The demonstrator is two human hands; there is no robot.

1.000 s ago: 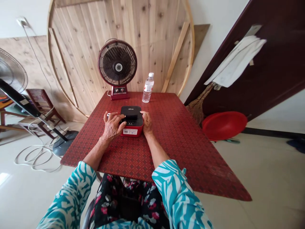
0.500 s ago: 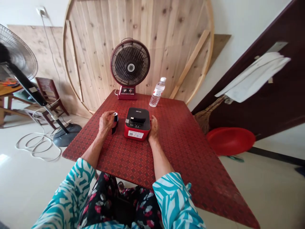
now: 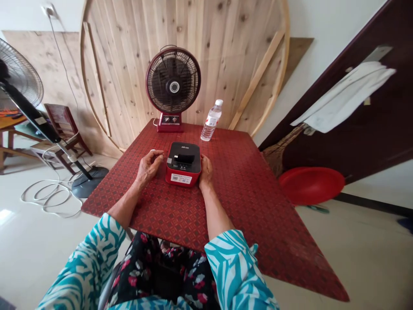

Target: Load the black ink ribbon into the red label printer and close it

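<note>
A red box with a black top [image 3: 183,170] sits on the table, a white label on its front. Lying across its top is a short black object [image 3: 186,158] with a pale end. My right hand [image 3: 206,171] is cupped against the box's right side, fingers partly hidden. Just left of the box, my left hand [image 3: 149,168] is closed, thumb and fingers pinched together. A sliver of a small white-ended dark roll [image 3: 152,150] shows above its fingers; the hand hides the rest.
The red patterned table [image 3: 238,202] bears a maroon fan [image 3: 173,86] and a water bottle [image 3: 211,121] behind the box. A standing fan [image 3: 48,129], a chair [image 3: 63,122] and coiled cable are at left. A red basin [image 3: 311,185] and white towel [image 3: 345,97] are at right.
My left hand has turned and its fingers have come nearer the box, so the roll with its dark strip is now mostly hidden. The view has shifted slightly; my right hand stays at the box.
</note>
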